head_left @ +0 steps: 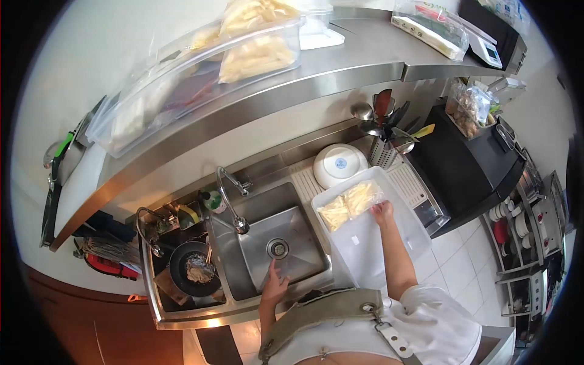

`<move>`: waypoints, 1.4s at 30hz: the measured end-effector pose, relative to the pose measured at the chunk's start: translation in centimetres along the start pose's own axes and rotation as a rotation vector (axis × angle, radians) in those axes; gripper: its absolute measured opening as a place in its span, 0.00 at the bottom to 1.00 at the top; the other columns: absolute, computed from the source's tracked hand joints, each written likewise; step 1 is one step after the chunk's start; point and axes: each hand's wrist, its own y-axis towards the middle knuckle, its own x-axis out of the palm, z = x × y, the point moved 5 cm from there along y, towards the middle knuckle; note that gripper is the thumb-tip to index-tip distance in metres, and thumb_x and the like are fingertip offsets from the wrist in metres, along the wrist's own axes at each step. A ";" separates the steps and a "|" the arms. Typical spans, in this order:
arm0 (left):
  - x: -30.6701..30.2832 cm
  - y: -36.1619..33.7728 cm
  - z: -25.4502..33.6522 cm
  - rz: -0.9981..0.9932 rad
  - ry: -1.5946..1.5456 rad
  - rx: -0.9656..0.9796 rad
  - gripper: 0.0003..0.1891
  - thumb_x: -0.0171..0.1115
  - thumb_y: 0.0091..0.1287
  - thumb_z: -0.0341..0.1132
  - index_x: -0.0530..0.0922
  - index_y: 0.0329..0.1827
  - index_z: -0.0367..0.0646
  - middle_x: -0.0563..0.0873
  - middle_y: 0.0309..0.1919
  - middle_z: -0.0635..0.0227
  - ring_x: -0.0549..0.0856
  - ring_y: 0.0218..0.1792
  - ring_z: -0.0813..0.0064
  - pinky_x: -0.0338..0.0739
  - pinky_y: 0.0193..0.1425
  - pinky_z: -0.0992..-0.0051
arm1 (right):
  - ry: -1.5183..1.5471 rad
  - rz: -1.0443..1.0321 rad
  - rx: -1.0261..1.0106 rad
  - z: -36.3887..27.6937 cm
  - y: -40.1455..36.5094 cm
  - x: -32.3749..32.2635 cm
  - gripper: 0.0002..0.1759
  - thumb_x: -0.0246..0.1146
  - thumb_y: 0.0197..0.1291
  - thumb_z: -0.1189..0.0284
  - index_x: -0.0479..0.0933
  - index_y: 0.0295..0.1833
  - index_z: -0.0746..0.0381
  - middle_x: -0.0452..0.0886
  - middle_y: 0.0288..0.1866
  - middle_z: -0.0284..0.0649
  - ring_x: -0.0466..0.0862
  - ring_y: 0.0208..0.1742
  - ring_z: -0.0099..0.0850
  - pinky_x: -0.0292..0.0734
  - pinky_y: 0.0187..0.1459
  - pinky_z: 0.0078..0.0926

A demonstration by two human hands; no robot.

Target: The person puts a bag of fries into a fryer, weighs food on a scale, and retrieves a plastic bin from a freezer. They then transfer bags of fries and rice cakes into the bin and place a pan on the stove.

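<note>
A bag of cut fries lies at the far end of a clear plastic tub on the drainboard. My right hand is at the bag's right end, its fingers closed on the plastic. Over the front of the steel sink basin, my left hand holds nothing; its index finger is stretched toward the drain and its fingers are apart. An upturned white bowl stands just behind the tub.
A curved faucet rises behind the basin. On the left sits a pan with food scraps. A utensil holder stands behind the tub. Overhead, a steel shelf carries a plastic bin with bagged fries.
</note>
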 end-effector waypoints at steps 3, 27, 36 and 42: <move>-0.7 0.7 -0.1 0.005 0.085 0.053 0.41 0.60 0.59 0.34 0.44 0.71 0.45 0.74 0.51 0.44 0.80 0.47 0.53 0.74 0.51 0.64 | -0.149 0.039 0.030 -1.9 -3.8 2.0 0.20 0.54 0.55 0.55 0.69 0.49 0.55 0.64 0.50 0.38 0.67 0.44 0.30 0.69 0.44 0.40; -1.4 1.7 0.5 -0.026 0.075 0.138 0.38 0.58 0.61 0.34 0.46 0.69 0.38 0.69 0.58 0.40 0.73 0.57 0.50 0.68 0.59 0.62 | -0.110 -0.291 -1.269 -22.9 -34.4 19.8 0.27 0.48 0.67 0.57 0.56 0.65 0.61 0.66 0.61 0.43 0.71 0.59 0.32 0.72 0.53 0.31; -4.0 2.2 3.3 0.033 0.052 0.169 0.37 0.57 0.62 0.34 0.46 0.70 0.42 0.69 0.58 0.39 0.72 0.59 0.49 0.67 0.60 0.63 | -0.256 -0.926 -1.564 -22.7 -54.5 46.7 0.36 0.48 0.65 0.53 0.52 0.67 0.69 0.67 0.61 0.56 0.68 0.62 0.39 0.69 0.57 0.34; -3.9 0.3 -0.4 0.040 -0.047 0.129 0.38 0.58 0.61 0.35 0.46 0.70 0.43 0.68 0.58 0.40 0.71 0.59 0.47 0.66 0.61 0.63 | -1.305 -1.084 -1.315 -17.8 -52.4 58.6 0.28 0.47 0.66 0.55 0.73 0.44 0.75 0.78 0.41 0.58 0.80 0.48 0.41 0.76 0.46 0.38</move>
